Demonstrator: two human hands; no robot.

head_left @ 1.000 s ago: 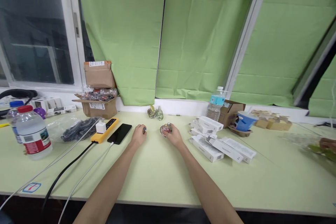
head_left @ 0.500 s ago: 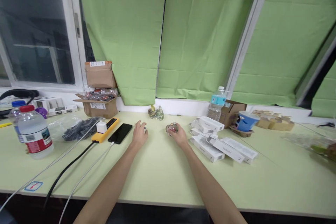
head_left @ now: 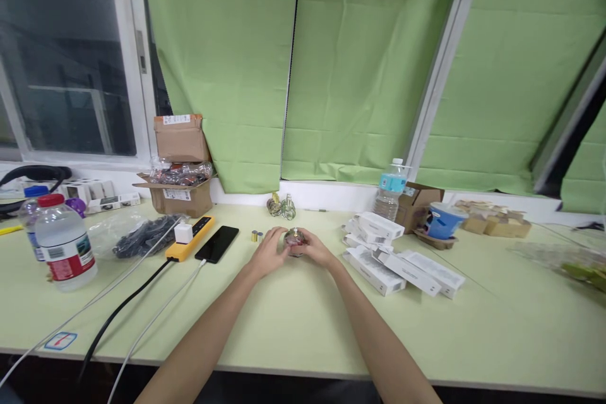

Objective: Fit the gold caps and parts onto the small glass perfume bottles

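Observation:
Both my hands meet at the middle of the pale green table. A small round glass bottle with reddish contents sits between them. My left hand curls its fingers against the bottle's left side. My right hand wraps the bottle's right side. Two small gold caps stand on the table just left of my left hand. Two more little glass bottles stand by the wall behind.
A black phone and a yellow power strip with cables lie to the left. Water bottles stand far left. White boxes are stacked to the right, beside a water bottle and a blue cup. Cardboard boxes sit at the back left.
My left hand has let go of the small gold caps, which now stand on the table, and has moved right to the glass bottle. My right hand brought the bottle slightly left.

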